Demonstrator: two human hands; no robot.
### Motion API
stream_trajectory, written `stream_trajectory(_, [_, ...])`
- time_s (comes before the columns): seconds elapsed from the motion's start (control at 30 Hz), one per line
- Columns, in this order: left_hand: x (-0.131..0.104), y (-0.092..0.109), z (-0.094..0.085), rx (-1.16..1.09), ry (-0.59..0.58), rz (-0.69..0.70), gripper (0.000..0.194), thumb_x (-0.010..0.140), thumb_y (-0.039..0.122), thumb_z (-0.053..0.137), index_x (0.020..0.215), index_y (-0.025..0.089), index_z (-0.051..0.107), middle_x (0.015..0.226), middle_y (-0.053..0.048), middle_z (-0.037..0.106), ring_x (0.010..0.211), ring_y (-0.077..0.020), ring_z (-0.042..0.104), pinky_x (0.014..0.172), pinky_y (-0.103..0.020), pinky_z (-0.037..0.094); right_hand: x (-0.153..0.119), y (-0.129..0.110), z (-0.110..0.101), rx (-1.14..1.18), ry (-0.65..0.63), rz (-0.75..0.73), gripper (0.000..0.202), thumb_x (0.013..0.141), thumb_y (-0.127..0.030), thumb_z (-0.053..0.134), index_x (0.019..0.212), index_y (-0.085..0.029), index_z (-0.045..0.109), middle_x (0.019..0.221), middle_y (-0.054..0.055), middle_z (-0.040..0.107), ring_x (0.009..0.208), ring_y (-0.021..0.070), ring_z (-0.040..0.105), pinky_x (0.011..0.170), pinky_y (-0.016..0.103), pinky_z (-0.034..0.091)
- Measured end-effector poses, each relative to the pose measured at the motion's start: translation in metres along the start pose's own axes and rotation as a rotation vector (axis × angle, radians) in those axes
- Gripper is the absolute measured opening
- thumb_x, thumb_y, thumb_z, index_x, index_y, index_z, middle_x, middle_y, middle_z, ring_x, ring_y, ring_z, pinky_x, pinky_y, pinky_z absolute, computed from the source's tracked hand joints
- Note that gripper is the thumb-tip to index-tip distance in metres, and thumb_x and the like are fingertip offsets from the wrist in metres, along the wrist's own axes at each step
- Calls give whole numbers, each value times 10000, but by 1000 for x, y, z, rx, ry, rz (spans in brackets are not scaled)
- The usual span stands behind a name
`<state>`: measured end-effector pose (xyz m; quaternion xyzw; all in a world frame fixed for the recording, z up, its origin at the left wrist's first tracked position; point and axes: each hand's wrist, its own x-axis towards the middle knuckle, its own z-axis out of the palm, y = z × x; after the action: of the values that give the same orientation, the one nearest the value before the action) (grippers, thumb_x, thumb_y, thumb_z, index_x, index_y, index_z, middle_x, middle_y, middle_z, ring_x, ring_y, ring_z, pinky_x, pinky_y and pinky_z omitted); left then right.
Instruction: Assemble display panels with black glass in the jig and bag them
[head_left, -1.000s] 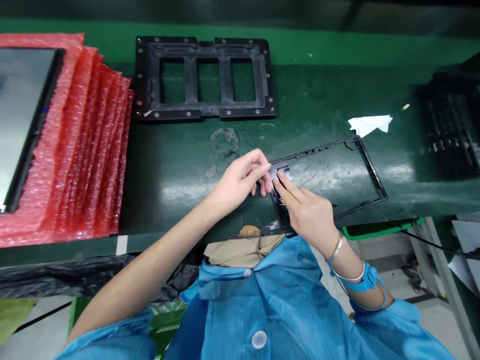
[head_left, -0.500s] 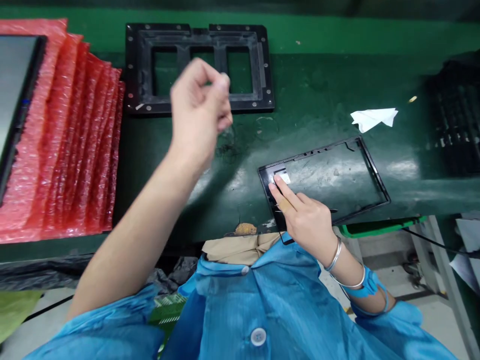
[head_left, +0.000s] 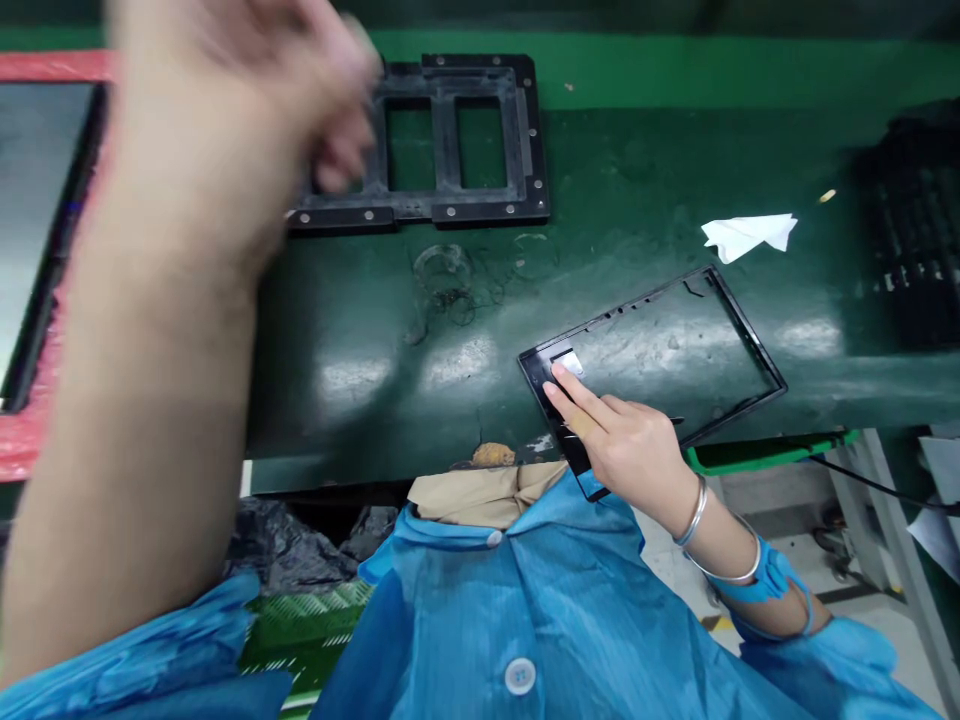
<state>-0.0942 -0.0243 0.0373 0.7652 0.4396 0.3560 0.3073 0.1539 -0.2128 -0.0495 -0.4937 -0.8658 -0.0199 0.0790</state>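
My left hand (head_left: 300, 90) is raised at the upper left, over the left end of a black slotted fixture (head_left: 445, 130). It is smeared by motion, its fingers look bent, and whether they hold anything cannot be made out. Near the front edge of the bench lies a thin black rectangular frame (head_left: 750, 345), tilted. My right hand (head_left: 630, 445) rests on the frame's left end, index and middle fingers stretched out beside a small white patch (head_left: 571, 362). The other fingers are curled and partly hidden; a thin dark tip shows beside them.
Red bubble wrap (head_left: 56, 66) and a dark-edged panel (head_left: 41, 190) lie at the far left, partly behind my left arm. A crumpled white paper (head_left: 750, 236) is on the green bench (head_left: 637, 190). Dark stacked parts (head_left: 911, 230) stand at the right edge.
My left hand has swung left and nearer the camera, now covering the fixture's left end and much of the bubble wrap. The frame and my right hand have shifted slightly, the frame turning a little.
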Motion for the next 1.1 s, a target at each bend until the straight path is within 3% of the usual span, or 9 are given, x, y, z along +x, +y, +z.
stream_trajectory(0.13, [-18, -17, 23, 280, -297, 9, 205, 817, 307, 703, 668, 189, 625, 655, -11, 597, 624, -145, 511, 672, -328, 433, 1, 3, -2, -2, -1, -22, 617, 786, 4, 440, 1357, -157, 606, 1483, 64, 515, 643, 118, 563, 537, 270, 475])
stream_trajectory(0.2, [-28, -22, 34, 391, -279, 83, 94, 782, 223, 679, 697, 218, 642, 887, -50, 674, 859, -243, 592, 825, -412, 454, 1, 3, -2, -8, 8, -33, 603, 797, 5, 431, 1348, -156, 614, 1474, 61, 525, 633, 110, 563, 538, 261, 474])
stream_trajectory(0.3, [-35, -16, 55, 429, -199, 143, 59, 822, 203, 625, 783, 226, 661, 1155, -82, 658, 1155, -333, 542, 955, -485, 415, 2, 3, -3, -6, 21, -32, 570, 825, 3, 415, 1332, -151, 625, 1453, 65, 552, 627, 109, 567, 532, 262, 470])
stream_trajectory(0.47, [-27, 13, 109, 493, -358, 186, 185, 886, 318, 630, 849, 142, 676, 952, -144, 680, 1023, -345, 614, 915, -481, 417, -3, 6, -12, 112, 213, 4, 517, 883, -10, 422, 1328, -181, 621, 1335, 97, 662, 741, 131, 647, 637, 261, 510])
stream_trajectory(0.6, [-25, 29, 139, 540, -475, 222, 276, 853, 376, 671, 823, 103, 692, 857, -174, 700, 904, -343, 662, 905, -457, 408, -17, 18, -24, 181, 419, 193, 503, 942, -79, 454, 1414, -229, 546, 987, 79, 763, 762, 153, 692, 682, 261, 524])
stream_trajectory(0.73, [-38, 31, 139, 591, -535, 250, 187, 848, 176, 552, 775, 102, 707, 763, -171, 717, 748, -301, 684, 794, -418, 427, -29, 28, -27, 166, 477, 327, 465, 958, -108, 452, 1378, -258, 585, 803, 30, 728, 637, 140, 656, 609, 253, 492])
stream_trajectory(0.87, [-54, 25, 129, 629, -431, 156, 288, 850, 205, 488, 615, 157, 647, 637, -129, 684, 611, -266, 644, 685, -396, 429, -31, 32, -24, 149, 485, 408, 394, 975, -159, 452, 1309, -247, 641, 672, -3, 660, 532, 126, 567, 564, 249, 437])
stream_trajectory(1.0, [-58, 18, 124, 584, -399, 62, 322, 878, 260, 499, 588, 174, 607, 596, -96, 643, 603, -255, 621, 632, -372, 442, -23, 33, -24, 38, 333, 392, 334, 993, -266, 486, 1273, -186, 649, 796, 41, 703, 669, 159, 620, 621, 264, 438])
stream_trajectory(1.1, [-53, 15, 123, 505, -310, 98, 235, 912, 292, 532, 807, 137, 675, 839, -142, 707, 827, -300, 663, 722, -394, 495, -15, 31, -25, -25, 186, 318, 408, 1017, -325, 421, 1331, -131, 596, 807, 64, 674, 723, 189, 603, 622, 286, 435])
